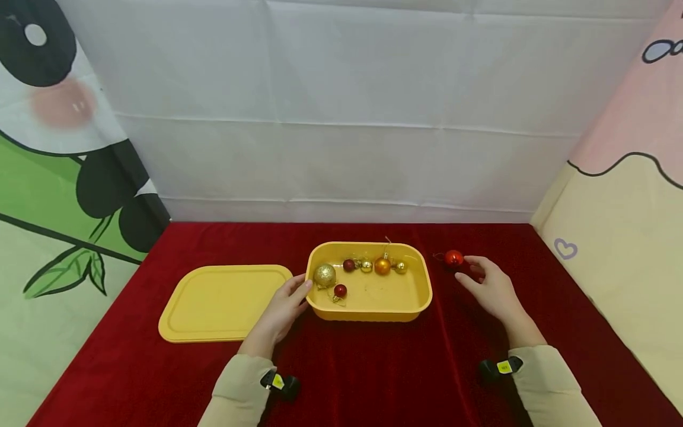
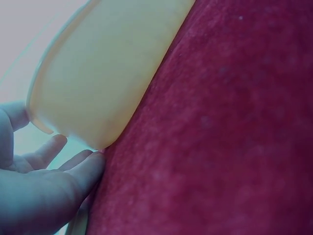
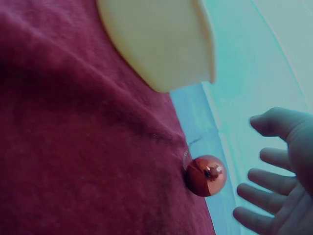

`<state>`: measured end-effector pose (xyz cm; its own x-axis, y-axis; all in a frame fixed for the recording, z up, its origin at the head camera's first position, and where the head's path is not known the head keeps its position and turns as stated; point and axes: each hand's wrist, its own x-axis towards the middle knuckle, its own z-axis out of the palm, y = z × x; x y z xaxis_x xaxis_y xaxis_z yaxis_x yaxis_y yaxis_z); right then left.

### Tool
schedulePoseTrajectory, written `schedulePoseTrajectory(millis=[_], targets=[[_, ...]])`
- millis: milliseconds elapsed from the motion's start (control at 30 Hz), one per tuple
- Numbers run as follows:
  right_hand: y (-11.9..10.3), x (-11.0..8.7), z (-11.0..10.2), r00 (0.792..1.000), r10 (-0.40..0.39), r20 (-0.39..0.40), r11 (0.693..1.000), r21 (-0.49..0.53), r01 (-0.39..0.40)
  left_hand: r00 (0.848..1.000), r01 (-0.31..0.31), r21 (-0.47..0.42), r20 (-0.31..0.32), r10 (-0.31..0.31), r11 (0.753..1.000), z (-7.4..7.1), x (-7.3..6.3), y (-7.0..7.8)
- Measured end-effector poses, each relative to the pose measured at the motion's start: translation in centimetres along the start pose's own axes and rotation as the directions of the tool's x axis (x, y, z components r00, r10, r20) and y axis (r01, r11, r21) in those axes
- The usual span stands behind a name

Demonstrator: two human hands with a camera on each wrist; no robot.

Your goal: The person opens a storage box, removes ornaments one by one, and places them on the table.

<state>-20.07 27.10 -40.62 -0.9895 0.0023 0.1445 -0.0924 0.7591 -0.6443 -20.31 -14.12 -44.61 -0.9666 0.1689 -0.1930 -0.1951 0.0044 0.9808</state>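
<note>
My left hand (image 1: 281,312) rests against the left end of a yellow plastic box (image 1: 368,316), its thumb at the rim; its fingers look extended in the left wrist view. Inside the box lie several Christmas baubles: a large glittery gold bauble (image 1: 324,276), an orange bauble (image 1: 382,265), dark red ones and small gold ones. To the right of the box a shiny red bauble (image 1: 453,258) with a hanging loop lies on the red cloth. My right hand (image 1: 492,290) is beside it, fingers spread; the right wrist view shows a gap between the fingers and the red bauble (image 3: 206,176).
A flat yellow lid (image 1: 224,302) lies on the red cloth (image 1: 373,379) left of the box, close to my left hand. White fabric (image 1: 352,160) hangs behind the table, with printed cloths on both sides.
</note>
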Motion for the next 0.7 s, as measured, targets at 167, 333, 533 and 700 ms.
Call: schedulePoseTrajectory(millis=[167, 333, 533, 700], targets=[[-1.1, 0.2, 1.0, 0.995, -0.070, -0.065, 0.997, 0.021, 0.072, 1.000, -0.001, -0.008, 0.009, 0.001, 1.000, -0.1, -0.2, 0.2], [-2.1, 0.4, 1.5, 0.990, -0.120, -0.075, 0.992, 0.026, 0.122, 1.000, -0.005, -0.005, 0.004, 0.005, 1.000, 0.1, -0.1, 0.3], [-3.0, 0.7, 2.0, 0.985, -0.165, -0.045, 0.985, 0.046, 0.167, 1.000, 0.002, -0.007, -0.012, -0.002, 1.000, 0.1, -0.2, 0.2], [-3.4, 1.1, 2.3, 0.984, -0.180, 0.000, 0.983, 0.041, 0.180, 1.000, -0.003, -0.005, -0.010, 0.003, 1.000, 0.1, -0.3, 0.2]])
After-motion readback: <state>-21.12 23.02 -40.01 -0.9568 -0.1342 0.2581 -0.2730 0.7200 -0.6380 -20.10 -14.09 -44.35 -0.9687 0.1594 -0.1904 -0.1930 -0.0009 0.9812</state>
